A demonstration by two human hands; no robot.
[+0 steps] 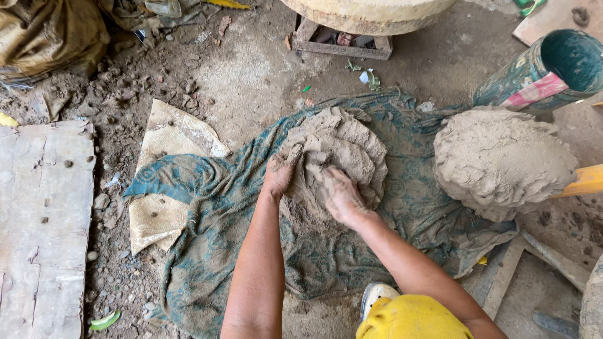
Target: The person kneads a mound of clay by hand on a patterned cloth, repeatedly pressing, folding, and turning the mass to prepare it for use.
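A flattened, folded lump of grey-brown clay (342, 147) lies on a blue-green patterned cloth (213, 220) spread on the dirt floor. My left hand (281, 171), coated in clay, grips the lump's left edge with curled fingers. My right hand (338, 193), also clay-covered, presses into the lump's near side with fingers dug in. Both forearms reach in from the bottom of the view.
A larger rounded mound of clay (499, 160) sits on the cloth at right. Behind it lies a green cylinder (546, 69). A wooden board (44, 220) is at left, sacking (169, 144) under the cloth, a round stone slab (367, 12) on a wooden frame at top.
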